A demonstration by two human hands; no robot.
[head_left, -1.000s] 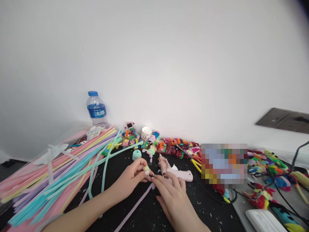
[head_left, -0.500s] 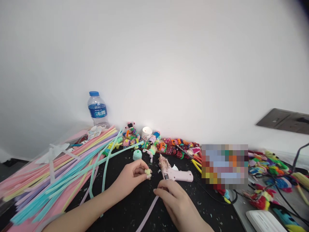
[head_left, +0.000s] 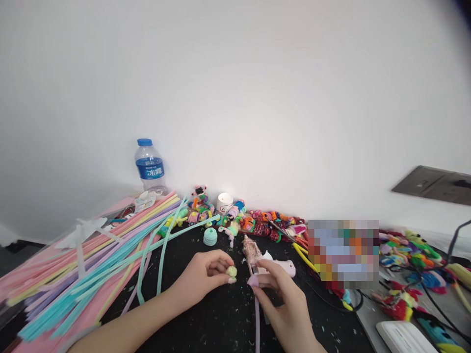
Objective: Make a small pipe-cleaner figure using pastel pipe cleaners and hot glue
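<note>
My left hand [head_left: 208,272] pinches a small pale-yellow pipe cleaner ball [head_left: 231,272] between thumb and fingertips, above the black mat. My right hand [head_left: 283,296] is closed on a lilac pipe cleaner [head_left: 257,323]; its end looks bunched at the fingertips, and the rest hangs down toward the near edge. Just behind the right hand lies a pale pink glue gun [head_left: 287,266], partly hidden by the fingers, its nozzle end crusted with brownish residue. A mint-green coiled piece [head_left: 210,237] sits on the mat beyond my left hand.
Many pastel pipe cleaners [head_left: 110,264] spread across the left side. Behind them stands a water bottle [head_left: 150,166]. Small colourful pipe cleaner figures [head_left: 257,226] line the wall around a white paper cup [head_left: 224,202]. Yellow-handled scissors [head_left: 305,257], a black cable [head_left: 320,296] and a white device [head_left: 401,337] lie rightward.
My right hand has lifted and turned, bringing the lilac pipe cleaner's end up into view; its strand now hangs more upright. My left hand has shifted slightly right with the yellow ball.
</note>
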